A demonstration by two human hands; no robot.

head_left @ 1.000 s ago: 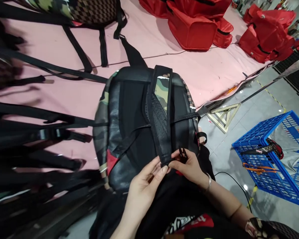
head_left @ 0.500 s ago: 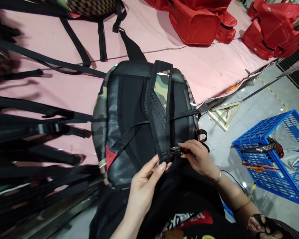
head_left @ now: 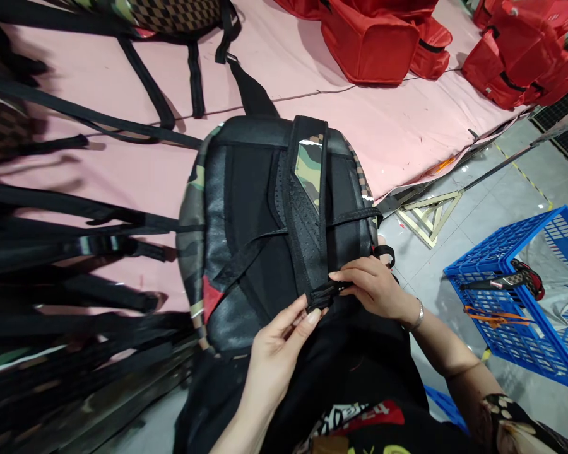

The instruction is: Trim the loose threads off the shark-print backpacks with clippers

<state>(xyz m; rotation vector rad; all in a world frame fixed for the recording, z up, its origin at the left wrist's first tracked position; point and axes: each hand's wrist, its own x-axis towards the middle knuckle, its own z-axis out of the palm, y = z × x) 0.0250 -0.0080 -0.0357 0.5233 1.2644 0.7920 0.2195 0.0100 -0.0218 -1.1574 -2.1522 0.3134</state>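
Note:
A black backpack (head_left: 253, 170) with camouflage and checkered sides lies back panel up against my body. Its padded shoulder strap (head_left: 307, 233), with a camouflage inset, runs down the panel toward me. My left hand (head_left: 281, 337) pinches the strap's lower end between thumb and fingers. From the right, my right hand (head_left: 372, 290) is closed on small dark thread snips (head_left: 339, 287), their tip at the strap end beside my left fingertips. The snips' blades are hard to make out against the black webbing.
Red bags (head_left: 369, 47) stand at the back of the pink-covered table (head_left: 350, 126). Black straps (head_left: 76, 208) and another checkered backpack (head_left: 180, 14) lie at left. On the floor at right is a blue plastic crate (head_left: 497, 321), near a metal stand (head_left: 423, 217).
My right hand has shifted slightly left, bringing the snips right up to the strap end. The metal blade that showed before is now barely visible. My left hand keeps its pinch.

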